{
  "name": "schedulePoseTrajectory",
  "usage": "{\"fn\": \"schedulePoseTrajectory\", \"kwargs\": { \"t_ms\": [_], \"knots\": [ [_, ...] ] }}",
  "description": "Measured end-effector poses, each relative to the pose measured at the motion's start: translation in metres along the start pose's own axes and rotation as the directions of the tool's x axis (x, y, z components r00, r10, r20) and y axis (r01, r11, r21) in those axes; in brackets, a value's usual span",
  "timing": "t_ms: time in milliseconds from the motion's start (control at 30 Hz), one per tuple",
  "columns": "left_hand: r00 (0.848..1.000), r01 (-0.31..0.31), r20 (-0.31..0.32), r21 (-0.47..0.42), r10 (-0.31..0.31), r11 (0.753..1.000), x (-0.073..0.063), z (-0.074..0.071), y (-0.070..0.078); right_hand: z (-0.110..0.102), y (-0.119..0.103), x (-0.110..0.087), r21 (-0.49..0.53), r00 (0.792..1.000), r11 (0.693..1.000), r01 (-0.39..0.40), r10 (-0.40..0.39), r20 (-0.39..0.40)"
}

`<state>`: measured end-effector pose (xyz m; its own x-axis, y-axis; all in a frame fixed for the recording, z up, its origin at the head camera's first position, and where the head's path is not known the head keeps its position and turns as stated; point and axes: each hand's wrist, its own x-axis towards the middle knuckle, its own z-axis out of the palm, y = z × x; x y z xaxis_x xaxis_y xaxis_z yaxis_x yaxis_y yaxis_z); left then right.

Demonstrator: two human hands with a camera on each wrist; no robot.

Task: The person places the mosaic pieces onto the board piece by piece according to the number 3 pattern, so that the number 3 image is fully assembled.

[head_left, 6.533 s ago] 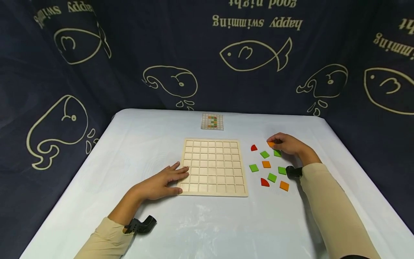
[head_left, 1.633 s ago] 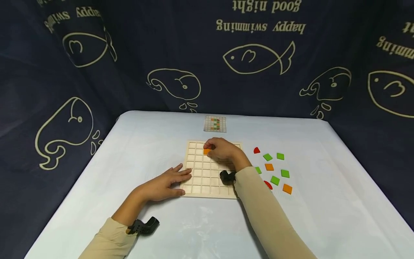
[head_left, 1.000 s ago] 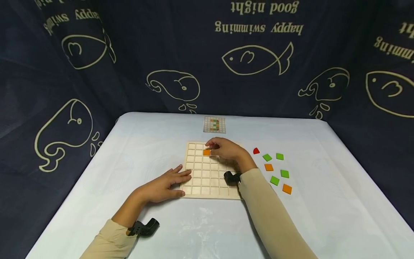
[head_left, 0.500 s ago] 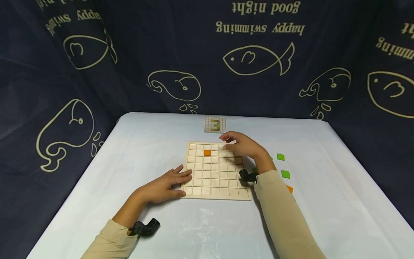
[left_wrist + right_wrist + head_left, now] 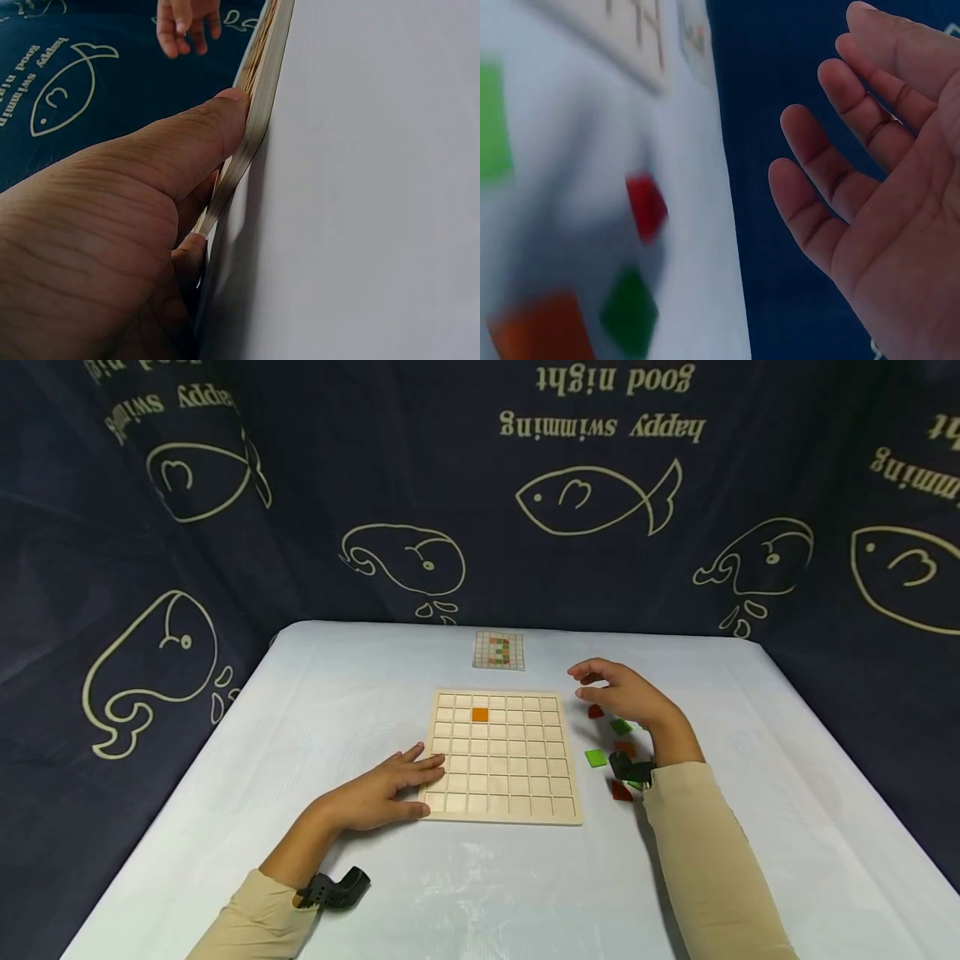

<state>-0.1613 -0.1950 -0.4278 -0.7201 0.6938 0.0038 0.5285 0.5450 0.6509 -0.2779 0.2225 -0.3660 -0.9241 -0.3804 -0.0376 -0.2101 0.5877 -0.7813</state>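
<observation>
The wooden grid board (image 5: 501,812) lies flat on the white tabletop (image 5: 480,885), an orange square tile (image 5: 480,715) seated in its second row from the far edge, third column from the left. At the board's left edge rests the left hand (image 5: 375,792), fingers spread wide and touching the frame. Beyond the board's far right corner hovers the right hand (image 5: 626,695), fingers loosely bent and well apart from the thumb. Right of the board lie red pieces (image 5: 622,791) and green tiles (image 5: 596,758); beyond its far edge, a patterned card (image 5: 498,651).
</observation>
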Motion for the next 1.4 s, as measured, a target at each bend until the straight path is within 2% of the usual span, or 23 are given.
{"fn": "schedulePoseTrajectory", "kwargs": {
  "t_ms": [367, 633, 1100, 1400],
  "knots": [
    [1.000, 0.003, -0.001, -0.006, -0.003, 1.000, 0.000, 0.000, 0.000, -0.044, 0.047, -0.028, -0.080, 0.992, 0.989, -0.124, 0.121, -0.042],
    [1.000, 0.000, 0.007, -0.006, 0.000, 1.000, 0.000, 0.002, 0.000, -0.054, 0.074, -0.041, -0.056, 0.980, 0.979, -0.198, 0.198, -0.012],
    [1.000, 0.006, 0.000, 0.001, -0.006, 1.000, 0.001, 0.000, 0.002, -0.059, 0.097, -0.051, -0.086, 0.980, 0.978, -0.192, 0.195, 0.027],
    [1.000, -0.009, 0.002, 0.007, 0.009, 1.000, 0.002, 0.000, 0.001, -0.059, 0.100, -0.051, -0.116, 0.982, 0.977, -0.177, 0.184, 0.047]
  ]
}}
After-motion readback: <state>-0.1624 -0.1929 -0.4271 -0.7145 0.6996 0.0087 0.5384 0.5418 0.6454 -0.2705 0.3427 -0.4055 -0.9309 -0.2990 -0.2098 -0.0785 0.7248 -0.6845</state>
